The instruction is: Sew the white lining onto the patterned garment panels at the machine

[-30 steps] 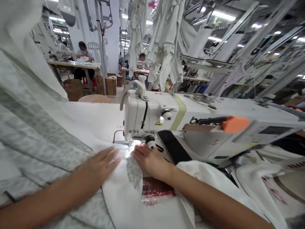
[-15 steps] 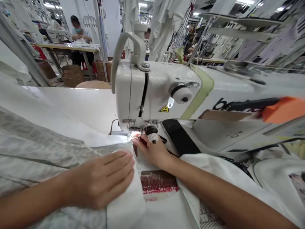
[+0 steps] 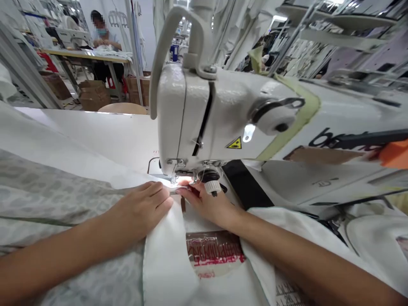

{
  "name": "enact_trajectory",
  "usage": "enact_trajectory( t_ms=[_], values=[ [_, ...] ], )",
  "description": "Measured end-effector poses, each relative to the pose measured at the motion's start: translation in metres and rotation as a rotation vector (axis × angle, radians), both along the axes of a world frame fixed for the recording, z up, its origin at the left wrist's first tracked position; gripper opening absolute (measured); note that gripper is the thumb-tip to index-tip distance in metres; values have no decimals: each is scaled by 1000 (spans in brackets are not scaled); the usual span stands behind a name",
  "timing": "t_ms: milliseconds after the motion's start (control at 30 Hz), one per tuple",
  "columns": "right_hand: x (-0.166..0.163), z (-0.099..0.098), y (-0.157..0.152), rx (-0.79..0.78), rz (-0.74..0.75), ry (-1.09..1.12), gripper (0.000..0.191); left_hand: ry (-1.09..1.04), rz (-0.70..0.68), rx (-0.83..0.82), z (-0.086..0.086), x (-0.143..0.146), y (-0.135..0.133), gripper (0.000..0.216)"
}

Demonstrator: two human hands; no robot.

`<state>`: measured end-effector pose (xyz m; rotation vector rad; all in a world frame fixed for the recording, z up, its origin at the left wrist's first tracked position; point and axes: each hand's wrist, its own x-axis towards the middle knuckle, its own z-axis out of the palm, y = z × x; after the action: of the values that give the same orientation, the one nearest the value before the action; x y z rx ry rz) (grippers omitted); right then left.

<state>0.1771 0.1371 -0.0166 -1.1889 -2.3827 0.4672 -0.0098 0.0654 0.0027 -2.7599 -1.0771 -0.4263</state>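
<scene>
The head of a white sewing machine [image 3: 185,119] stands in front of me, its lit needle area low at the centre. My left hand [image 3: 140,208] is closed at the fabric edge just left of the presser foot, thumb hidden beneath. My right hand [image 3: 213,206] reaches under the machine head and pinches the edge of the white fabric [image 3: 165,259] beside the foot. Grey-and-white patterned fabric [image 3: 47,187] lies to the left, joined along the white piece. More white cloth [image 3: 274,216] is spread under my right forearm.
A black strip [image 3: 245,182] runs along the machine bed. Printed red markings [image 3: 216,250] show on the table between my arms. Beyond the white tabletop [image 3: 105,131], a masked person [image 3: 106,40] sits at another table. Cardboard boxes [image 3: 94,94] stand on the floor.
My left hand has moved up and forward from lying flat on the cloth to the edge near the needle. The view has shifted closer to the machine; my right hand stays by the foot.
</scene>
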Motion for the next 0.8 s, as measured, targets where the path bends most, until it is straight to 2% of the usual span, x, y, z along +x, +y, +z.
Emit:
enact_trajectory(
  t_ms=[100,200,267,333,400,500,533,567,667,800],
  values=[
    [1,-2,2,-7,18,7,19,-56,-21,26,1,5,5,19],
    [9,2,-5,4,52,29,19,-295,170,-128,-2,2,5,13],
    [16,8,-14,87,261,31,16,-473,326,-216,-5,-3,3,15],
    [24,13,-25,218,571,1,15,-576,380,-188,-8,-7,-1,21],
    [28,16,-34,320,784,-38,11,-537,264,-67,-11,-8,-3,21],
    [28,16,-39,393,839,-45,17,-271,-60,63,-11,-5,-4,20],
    [27,15,-39,407,836,-39,19,-173,-117,70,-11,-3,-4,18],
    [27,14,-38,415,831,-37,21,-93,-135,81,-10,-2,-3,17],
    [26,13,-37,401,837,-48,21,17,-66,146,-9,-1,3,14],
    [27,15,-37,384,842,-54,18,-80,-25,75,-10,-4,10,19]
  ],
)
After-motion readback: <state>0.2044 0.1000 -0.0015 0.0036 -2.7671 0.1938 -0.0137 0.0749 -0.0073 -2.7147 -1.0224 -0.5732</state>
